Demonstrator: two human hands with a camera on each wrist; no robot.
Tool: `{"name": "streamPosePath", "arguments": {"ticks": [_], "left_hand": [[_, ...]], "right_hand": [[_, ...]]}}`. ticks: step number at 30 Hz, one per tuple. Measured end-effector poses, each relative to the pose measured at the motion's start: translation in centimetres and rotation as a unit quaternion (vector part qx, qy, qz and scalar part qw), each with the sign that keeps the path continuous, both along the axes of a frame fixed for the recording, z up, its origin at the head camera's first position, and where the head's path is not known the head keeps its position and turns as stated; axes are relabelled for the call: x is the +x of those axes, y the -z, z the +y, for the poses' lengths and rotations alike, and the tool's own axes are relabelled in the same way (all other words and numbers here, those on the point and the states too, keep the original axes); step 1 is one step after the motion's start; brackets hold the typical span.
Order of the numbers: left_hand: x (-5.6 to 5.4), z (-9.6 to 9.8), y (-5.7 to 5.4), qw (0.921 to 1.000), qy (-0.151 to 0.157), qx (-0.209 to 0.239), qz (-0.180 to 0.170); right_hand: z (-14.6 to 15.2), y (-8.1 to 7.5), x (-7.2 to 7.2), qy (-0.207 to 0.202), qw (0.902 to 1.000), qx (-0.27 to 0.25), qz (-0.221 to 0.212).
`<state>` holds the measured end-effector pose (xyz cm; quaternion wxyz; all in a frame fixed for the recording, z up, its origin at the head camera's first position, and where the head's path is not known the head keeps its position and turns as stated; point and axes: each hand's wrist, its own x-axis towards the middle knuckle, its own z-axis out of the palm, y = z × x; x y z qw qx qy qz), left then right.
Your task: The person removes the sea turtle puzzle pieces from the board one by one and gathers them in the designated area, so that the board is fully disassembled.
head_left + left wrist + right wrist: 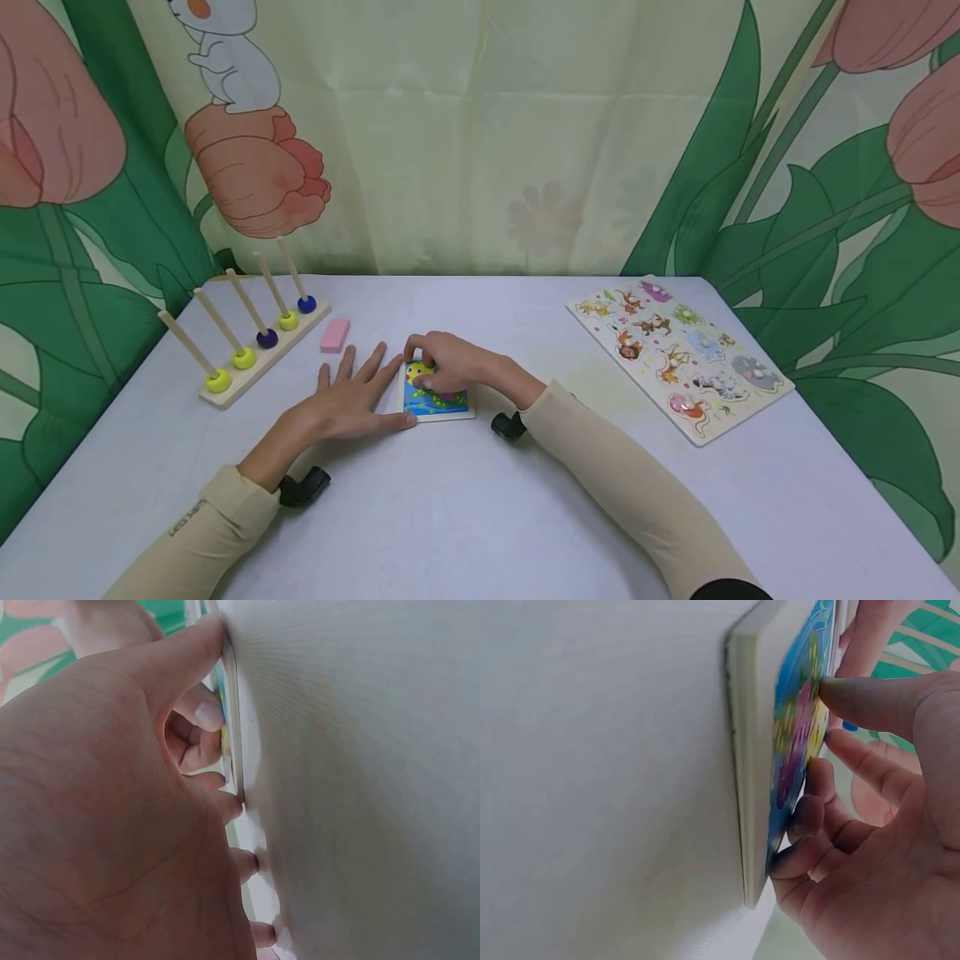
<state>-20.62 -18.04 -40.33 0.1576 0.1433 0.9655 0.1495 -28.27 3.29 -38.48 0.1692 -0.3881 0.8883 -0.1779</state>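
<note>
A small wooden jigsaw board (450, 417) with a blue, yellow and pink picture lies on the table in front of me. My left hand (348, 404) is spread beside its left side, thumb at the lower edge and forefinger near the upper left corner. In the left wrist view the left thumb (199, 649) meets the board's rim. My right hand (453, 362) reaches over the board from the right. Thumb and forefinger come down on either side of a yellow puzzle piece (817, 739), pinching at it, while the other fingers curl against the picture.
A pink block (334, 335) lies beyond the left hand. Farther left stands a wooden peg rack (273, 354) with yellow and dark blue beads on upright pegs. A large animal puzzle board (645, 354) lies at the right. A printed curtain (480, 167) hangs behind the table.
</note>
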Motion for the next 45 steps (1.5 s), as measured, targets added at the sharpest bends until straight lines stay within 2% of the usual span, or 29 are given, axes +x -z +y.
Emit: {"name": "streamPosePath", "arguments": {"ticks": [7, 13, 24, 33, 45], "left_hand": [[0.1, 0.1, 0.1, 0.9999, -0.007, -0.014, -0.001], [0.2, 0.1, -0.5, 1.0000, 0.001, -0.006, -0.002], [0.2, 0.3, -0.6, 1.0000, 0.001, -0.006, -0.001], [0.3, 0.3, -0.8, 0.9999, 0.002, -0.014, 0.003], [-0.7, -0.4, 1.5, 0.9998, -0.005, -0.011, 0.017]], "right_hand": [[0.2, 0.1, 0.1, 0.013, 0.9999, -0.005, 0.005], [0.2, 0.0, 0.2, 0.018, 0.9998, -0.008, 0.005], [0.2, -0.1, 0.2, 0.014, 0.9997, -0.010, 0.016], [0.5, -0.4, 0.1, 0.028, 0.9995, -0.008, -0.012], [0.6, -0.4, 0.0, 0.037, 0.9987, -0.015, -0.033]]}}
